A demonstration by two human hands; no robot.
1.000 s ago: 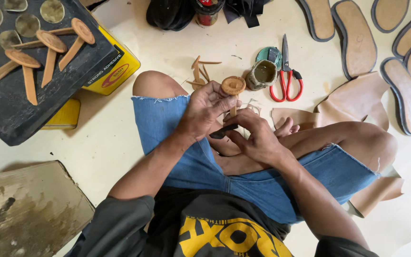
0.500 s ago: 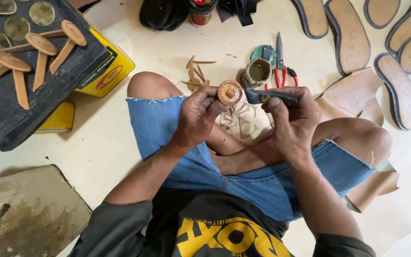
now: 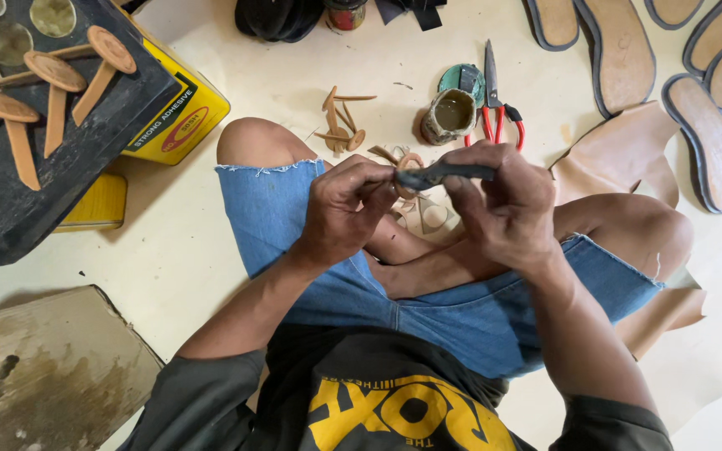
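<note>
The dark, flat, narrow tool (image 3: 444, 174) lies crosswise between my two hands, held above my crossed legs, over the tan leather cut-outs on the floor. My right hand (image 3: 503, 209) is closed around its right end, thumb and fingers curled tight over it. My left hand (image 3: 346, 209) is pinched shut at the tool's left tip, and a small round tan leather piece (image 3: 409, 164) shows just behind those fingertips; I cannot tell whether the fingers grip that piece or only the tool.

On the floor just beyond my hands stands a small open glue pot (image 3: 451, 115) with a green lid (image 3: 460, 79) beside it, and red-handled scissors (image 3: 495, 100) lie touching its right side. To the left of the pot is a loose heap of thin tan leather strips (image 3: 340, 121). A large tan leather sheet (image 3: 620, 159) spreads to the right by my knee, with tan shoe insoles (image 3: 708, 138) further right. At the far left, a dark tray (image 3: 10, 209) carries spoon-shaped tan leather pieces (image 3: 52, 83) and rests on a yellow adhesive tin (image 3: 181, 113).
</note>
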